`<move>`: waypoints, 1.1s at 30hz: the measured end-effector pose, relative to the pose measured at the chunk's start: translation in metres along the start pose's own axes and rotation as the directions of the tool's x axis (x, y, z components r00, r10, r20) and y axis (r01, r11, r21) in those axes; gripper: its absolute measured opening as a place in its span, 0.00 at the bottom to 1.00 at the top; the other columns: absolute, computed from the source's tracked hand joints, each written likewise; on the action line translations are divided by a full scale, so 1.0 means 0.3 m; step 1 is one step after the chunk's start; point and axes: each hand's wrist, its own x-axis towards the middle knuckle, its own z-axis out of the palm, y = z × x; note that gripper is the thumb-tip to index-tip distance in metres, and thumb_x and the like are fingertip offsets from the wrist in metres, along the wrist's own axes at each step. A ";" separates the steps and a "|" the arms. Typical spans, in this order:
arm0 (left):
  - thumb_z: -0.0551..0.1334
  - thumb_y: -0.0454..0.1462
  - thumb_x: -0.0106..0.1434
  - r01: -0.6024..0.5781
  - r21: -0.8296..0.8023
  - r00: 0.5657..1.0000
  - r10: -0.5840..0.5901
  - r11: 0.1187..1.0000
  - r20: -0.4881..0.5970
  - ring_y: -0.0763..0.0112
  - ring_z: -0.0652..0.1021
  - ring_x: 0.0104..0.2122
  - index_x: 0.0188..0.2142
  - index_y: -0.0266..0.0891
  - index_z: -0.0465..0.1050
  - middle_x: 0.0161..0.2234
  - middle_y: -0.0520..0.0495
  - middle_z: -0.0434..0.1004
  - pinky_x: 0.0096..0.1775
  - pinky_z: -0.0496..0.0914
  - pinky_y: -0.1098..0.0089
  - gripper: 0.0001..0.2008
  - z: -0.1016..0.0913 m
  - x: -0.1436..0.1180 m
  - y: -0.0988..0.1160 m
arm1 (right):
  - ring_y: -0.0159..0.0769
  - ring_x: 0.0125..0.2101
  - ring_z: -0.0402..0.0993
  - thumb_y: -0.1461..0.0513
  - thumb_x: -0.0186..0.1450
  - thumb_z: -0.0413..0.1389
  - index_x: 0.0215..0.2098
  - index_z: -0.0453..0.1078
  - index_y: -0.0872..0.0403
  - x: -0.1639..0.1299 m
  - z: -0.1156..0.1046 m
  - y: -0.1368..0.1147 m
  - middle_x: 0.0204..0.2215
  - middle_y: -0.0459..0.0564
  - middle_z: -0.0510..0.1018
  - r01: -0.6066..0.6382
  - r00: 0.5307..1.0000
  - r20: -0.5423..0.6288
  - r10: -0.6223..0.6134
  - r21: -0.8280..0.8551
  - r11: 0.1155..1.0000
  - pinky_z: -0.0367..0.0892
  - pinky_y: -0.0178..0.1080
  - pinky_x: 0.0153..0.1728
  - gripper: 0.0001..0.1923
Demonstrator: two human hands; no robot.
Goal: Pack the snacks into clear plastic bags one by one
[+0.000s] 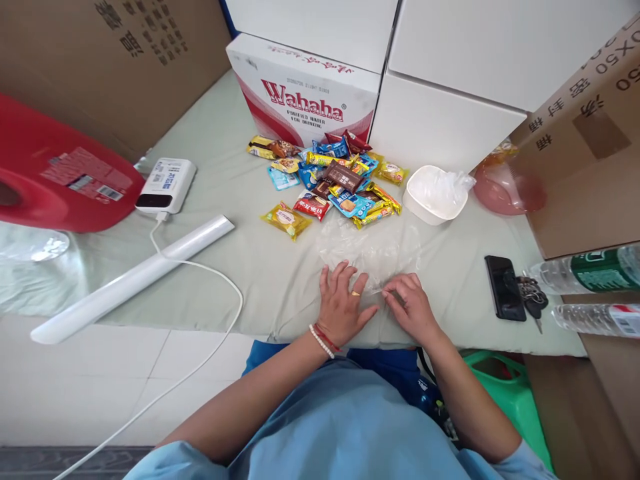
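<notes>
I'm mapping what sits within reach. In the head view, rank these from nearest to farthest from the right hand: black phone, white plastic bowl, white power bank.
1. Black phone, flat on the cloth, right of the right hand.
2. White plastic bowl, beyond the hand, beside the snack pile.
3. White power bank, far left, past the left hand.

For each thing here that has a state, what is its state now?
Left hand: flat, palm down on the clear bag.
Right hand: fingertips pinching the bag's near edge.
Clear bag: lying flat, crumpled, nothing seen inside.
Snacks: loose heap, packets sealed.
White bowl: upright, lined with clear plastic.
Phone: lying flat, screen dark.
Power bank: cable plugged in.
Bottles: lying on their sides.
</notes>
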 end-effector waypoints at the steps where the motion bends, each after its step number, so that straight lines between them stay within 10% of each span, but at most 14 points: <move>1: 0.66 0.48 0.64 0.005 0.017 1.000 -0.005 1.000 -0.018 0.44 0.66 0.65 0.57 0.42 0.71 0.56 0.35 0.74 0.66 0.51 0.39 0.25 0.008 0.008 0.008 | 0.43 0.41 0.69 0.59 0.74 0.53 0.39 0.72 0.50 0.013 -0.011 -0.011 0.36 0.51 0.77 -0.009 1.000 0.010 0.008 0.033 0.999 0.68 0.47 0.44 0.07; 7: 0.57 0.28 0.65 0.033 0.072 0.994 -0.025 0.997 -0.111 0.52 0.71 0.62 0.41 0.42 0.76 0.49 0.40 0.78 0.67 0.51 0.41 0.11 -0.008 0.095 -0.028 | 0.42 0.39 0.68 0.59 0.74 0.52 0.36 0.68 0.50 0.058 -0.084 -0.022 0.34 0.50 0.76 -0.012 0.997 0.076 0.006 0.085 0.996 0.66 0.46 0.43 0.09; 19: 0.56 0.26 0.63 0.009 0.135 0.984 0.015 0.991 -0.179 0.59 0.79 0.42 0.40 0.40 0.75 0.39 0.42 0.79 0.46 0.72 0.57 0.12 -0.235 -0.026 -0.294 | 0.41 0.39 0.70 0.60 0.74 0.52 0.36 0.68 0.50 0.037 -0.106 -0.025 0.34 0.50 0.76 0.006 0.982 0.187 -0.028 0.117 0.993 0.67 0.45 0.43 0.08; 23: 0.60 0.35 0.68 -0.198 0.003 0.978 0.198 0.980 -0.071 0.55 0.77 0.53 0.49 0.37 0.73 0.49 0.36 0.78 0.52 0.70 0.54 0.11 -0.232 -0.068 -0.209 | 0.42 0.41 0.72 0.58 0.74 0.55 0.41 0.73 0.50 0.028 -0.137 -0.053 0.38 0.51 0.79 0.067 0.920 0.379 -0.100 0.097 0.993 0.69 0.47 0.44 0.06; 33: 0.51 0.40 0.76 -0.172 -0.222 0.887 0.249 0.960 0.389 0.76 0.72 0.22 0.27 0.40 0.68 0.26 0.52 0.72 0.27 0.65 0.71 0.20 -0.349 -0.189 -0.210 | 0.43 0.46 0.79 0.58 0.75 0.49 0.44 0.78 0.50 0.072 -0.218 0.070 0.46 0.51 0.83 0.005 0.918 0.392 0.059 -0.161 0.987 0.73 0.45 0.49 0.14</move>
